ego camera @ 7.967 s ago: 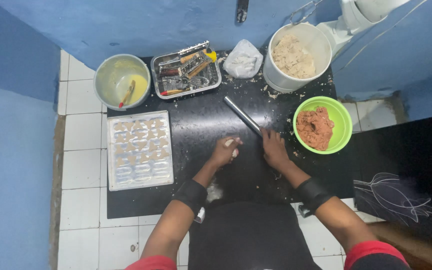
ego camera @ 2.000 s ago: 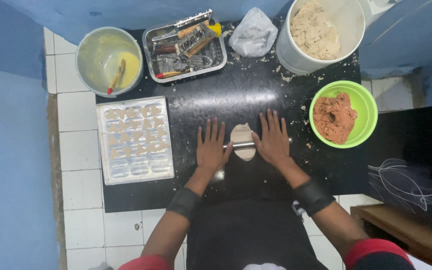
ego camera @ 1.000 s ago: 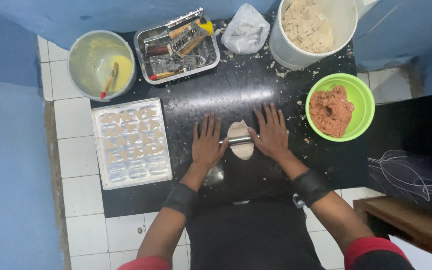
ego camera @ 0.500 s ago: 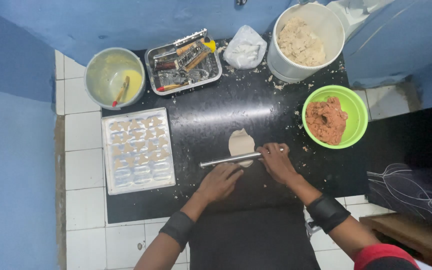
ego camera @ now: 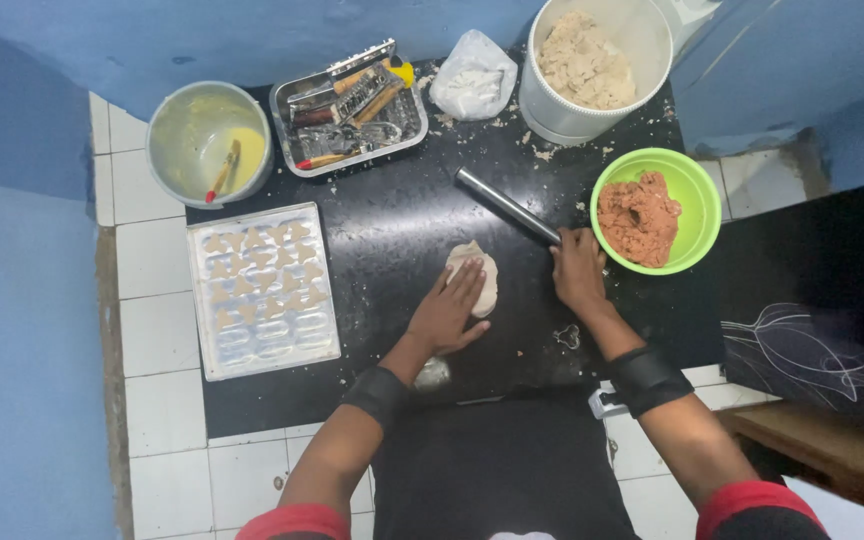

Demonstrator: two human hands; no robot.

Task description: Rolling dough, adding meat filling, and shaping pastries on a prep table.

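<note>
Dough [ego camera: 476, 276], a flattened pale oval, lies at frame centre on the black counter [ego camera: 402, 220]. Left hand [ego camera: 449, 310] rests flat on its lower left edge, fingers [ego camera: 467, 283] stretched out and close together, pressing on the dough rather than gripping it. Right hand [ego camera: 579, 272] sits just right of the dough, apart from it, fingers curled around the near end of the steel rolling pin [ego camera: 508, 205]. Pin lies slanted on the counter, running up and left from the hand, just above the dough; cannot tell whether it touches it.

Green bowl [ego camera: 698, 200] of reddish-brown filling stands right of the right hand, close by. White bucket [ego camera: 552, 118] of crumbly pale dough at upper right. Crumpled plastic bag [ego camera: 472, 80] just left of the bucket. Metal tray [ego camera: 352, 110] of tools at upper centre. Round bowl [ego camera: 177, 150] with yellow liquid and a brush at upper left, on white tile. Baking sheet [ego camera: 252, 340] at left of the counter, heart-shaped pieces in rows over its upper part. Small heart cutter [ego camera: 568, 336] on the counter below the right hand. Black wristbands on both forearms; red sleeves at bottom edge. Crumbs scattered around the bucket and across the counter.
</note>
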